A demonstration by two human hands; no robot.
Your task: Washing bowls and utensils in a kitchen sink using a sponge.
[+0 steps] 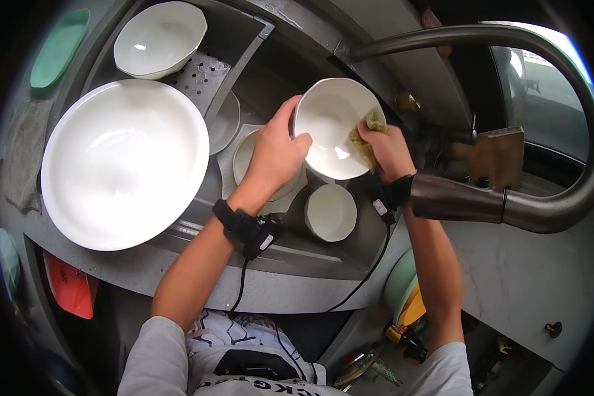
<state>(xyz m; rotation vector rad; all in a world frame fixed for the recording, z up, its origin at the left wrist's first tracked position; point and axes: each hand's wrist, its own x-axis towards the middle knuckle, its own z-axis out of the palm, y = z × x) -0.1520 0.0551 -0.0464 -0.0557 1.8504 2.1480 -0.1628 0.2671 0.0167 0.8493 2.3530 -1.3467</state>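
Observation:
Over the metal sink, my left hand [279, 146] grips the left rim of a white faceted bowl [324, 111], thumb inside. My right hand [388, 151] presses a yellow-green scrubbing cloth [362, 143] against the bowl's right rim. Below the held bowl, a small white bowl [330, 213] sits in the basin. Partly hidden behind my left hand are another round bowl [245, 156] and a dish with a wavy edge [227, 166]. A further bowl [222, 123] shows partly beside the divider. A large white basin [126, 163] rests at the left of the sink.
A white faceted bowl [161, 39] stands by a perforated metal tray [203, 74] at upper left. The faucet [455, 198] arches in from the right, its head close to my right wrist. A green tray [60, 48] and a grey cloth [28, 153] lie on the left counter.

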